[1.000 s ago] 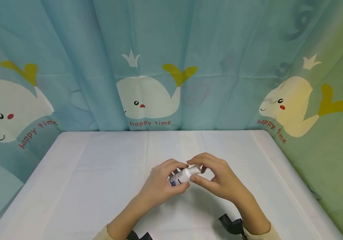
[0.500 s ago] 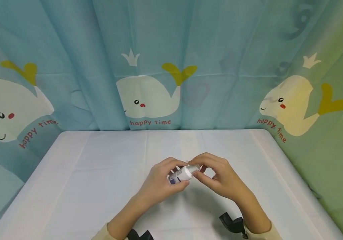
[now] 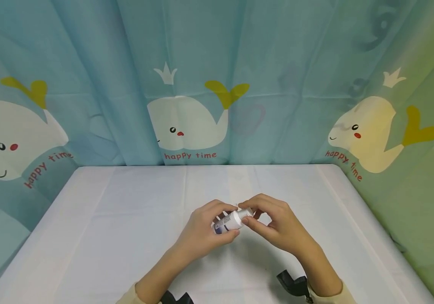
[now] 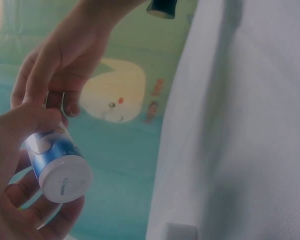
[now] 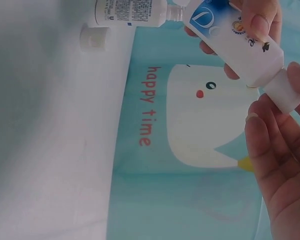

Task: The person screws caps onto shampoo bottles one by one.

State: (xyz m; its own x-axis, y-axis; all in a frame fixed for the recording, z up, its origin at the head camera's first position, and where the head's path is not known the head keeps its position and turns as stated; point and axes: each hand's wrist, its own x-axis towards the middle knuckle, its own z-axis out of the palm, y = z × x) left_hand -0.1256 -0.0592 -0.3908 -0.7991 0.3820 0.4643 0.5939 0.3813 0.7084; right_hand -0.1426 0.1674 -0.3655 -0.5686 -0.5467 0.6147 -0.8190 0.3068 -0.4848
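Observation:
My left hand [image 3: 203,231] grips a small white and blue bottle [image 3: 228,223], held tilted above the table with its capped end toward the right. Thumb and fingers of my right hand [image 3: 279,220] pinch the white cap [image 3: 245,213], which sits on the bottle's neck. In the left wrist view the bottle's round white base [image 4: 66,179] faces the camera. A second white bottle [image 5: 131,12] with printed text and a bare threaded neck stands on the table in the right wrist view. A loose white cap [image 5: 95,38] rests beside it.
A white cloth covers the table [image 3: 126,219]. Behind and beside it hangs a blue-green curtain [image 3: 278,55] with whale prints. Black straps [image 3: 293,283] show near both wrists. The hands nearly hide the second bottle in the head view.
My right thumb has moved slightly up and along the cap, and the fingers have shifted a little on it. The bottle has moved slightly in my left hand's grip, which has stayed in place.

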